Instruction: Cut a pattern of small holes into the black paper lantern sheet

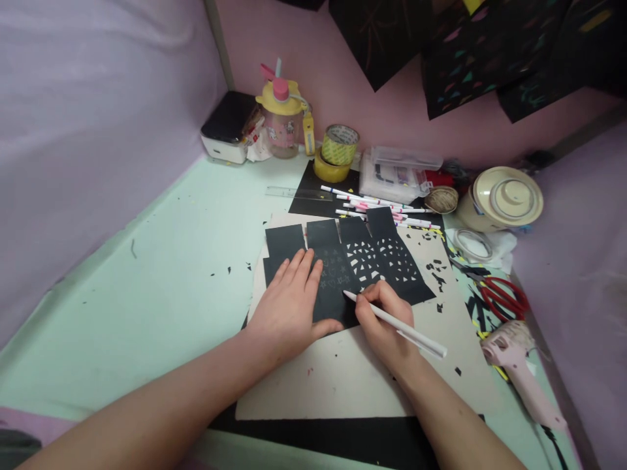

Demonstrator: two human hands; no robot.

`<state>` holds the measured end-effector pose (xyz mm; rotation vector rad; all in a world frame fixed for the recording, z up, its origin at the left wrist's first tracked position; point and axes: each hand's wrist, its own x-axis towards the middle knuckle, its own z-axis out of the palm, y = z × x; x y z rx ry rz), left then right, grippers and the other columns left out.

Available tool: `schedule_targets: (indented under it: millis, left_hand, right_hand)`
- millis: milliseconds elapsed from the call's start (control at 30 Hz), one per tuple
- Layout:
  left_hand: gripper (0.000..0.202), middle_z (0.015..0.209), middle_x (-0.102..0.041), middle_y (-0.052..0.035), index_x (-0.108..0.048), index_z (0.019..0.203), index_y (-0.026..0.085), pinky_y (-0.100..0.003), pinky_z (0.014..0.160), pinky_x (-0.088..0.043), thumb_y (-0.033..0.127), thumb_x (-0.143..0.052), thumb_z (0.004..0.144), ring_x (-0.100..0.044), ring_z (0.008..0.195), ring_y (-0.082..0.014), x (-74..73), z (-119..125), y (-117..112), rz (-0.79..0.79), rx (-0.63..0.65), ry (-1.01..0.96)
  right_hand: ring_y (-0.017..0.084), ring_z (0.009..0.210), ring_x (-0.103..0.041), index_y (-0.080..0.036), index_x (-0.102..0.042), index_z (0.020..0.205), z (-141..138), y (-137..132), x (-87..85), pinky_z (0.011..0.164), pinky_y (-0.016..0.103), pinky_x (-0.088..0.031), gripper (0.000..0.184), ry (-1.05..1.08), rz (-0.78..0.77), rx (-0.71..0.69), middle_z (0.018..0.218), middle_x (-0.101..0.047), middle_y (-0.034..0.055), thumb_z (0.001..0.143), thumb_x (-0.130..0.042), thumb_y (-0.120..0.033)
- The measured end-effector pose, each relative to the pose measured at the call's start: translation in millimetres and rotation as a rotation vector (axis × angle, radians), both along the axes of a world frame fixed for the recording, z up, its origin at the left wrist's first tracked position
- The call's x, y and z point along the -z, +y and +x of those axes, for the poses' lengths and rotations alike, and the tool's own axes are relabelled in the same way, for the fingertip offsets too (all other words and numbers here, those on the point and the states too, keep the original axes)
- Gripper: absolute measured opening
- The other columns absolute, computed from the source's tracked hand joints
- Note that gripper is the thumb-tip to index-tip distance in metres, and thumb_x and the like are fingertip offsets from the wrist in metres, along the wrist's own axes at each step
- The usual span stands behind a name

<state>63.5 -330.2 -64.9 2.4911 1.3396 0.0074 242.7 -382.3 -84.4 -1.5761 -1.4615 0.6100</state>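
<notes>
A black paper piece (337, 307) with flaps along its far edge lies on a light grey board (353, 385). Two of its panels, on the right, have many small cut-out holes; the panel to their left bears faint drawn stars and hearts. My left hand (289, 297) rests flat on the paper's left part with fingers stretched. My right hand (385, 313) grips a white pen (409, 329), its tip at the black paper just below the drawn shapes.
Behind the paper lie several white pens (372, 199), a clear ruler (294, 193), tape rolls (337, 153) and a plastic box (396, 173). On the right are red-handled scissors (504, 297), a pink glue gun (524, 372), a lidded cream jar (509, 199) and black paper scraps (437, 274). A drinking bottle (283, 124) stands at the back.
</notes>
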Motion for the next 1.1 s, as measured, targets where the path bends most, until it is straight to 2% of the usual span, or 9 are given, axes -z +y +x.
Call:
schedule_targets:
  millis: [400, 733, 1100]
  left_hand:
    - [0.103, 0.159, -0.009, -0.018, -0.026, 0.15, 0.004, -0.051, 0.118, -0.017, 0.073, -0.052, 0.078, -0.007, 0.147, -0.0344, -1.3, 1.0, 0.9, -0.02, 0.002, 0.039]
    - [0.103, 0.159, -0.009, -0.0188, -0.025, 0.149, 0.003, -0.052, 0.118, -0.018, 0.072, -0.053, 0.078, -0.008, 0.147, -0.0348, -1.2, 0.8, 1.1, -0.012, 0.011, 0.035]
    - [0.103, 0.159, -0.011, -0.0193, -0.026, 0.149, 0.003, -0.053, 0.118, -0.018, 0.072, -0.053, 0.078, -0.008, 0.147, -0.0356, -0.7, 0.3, 0.6, -0.005, 0.006, 0.006]
  right_hand:
    - [0.01, 0.055, -0.048, -0.021, -0.044, 0.066, 2.6, -0.8, 2.9, 0.054, 0.023, -0.038, 0.021, 0.014, -0.037, -0.079, 0.062, -0.055, -0.0047, 0.081, -0.056, -0.016]
    - [0.01, 0.057, -0.052, -0.021, -0.049, 0.069, 2.6, -0.9, 2.9, 0.057, 0.024, -0.041, 0.017, 0.061, 0.02, -0.081, 0.065, -0.057, -0.0039, 0.083, -0.058, -0.017]
    - [0.011, 0.058, -0.053, -0.021, -0.049, 0.069, 1.3, -0.8, 0.1, 0.055, 0.024, -0.04, 0.017, 0.012, -0.036, -0.093, 0.068, -0.06, -0.0026, 0.084, -0.058, -0.019]
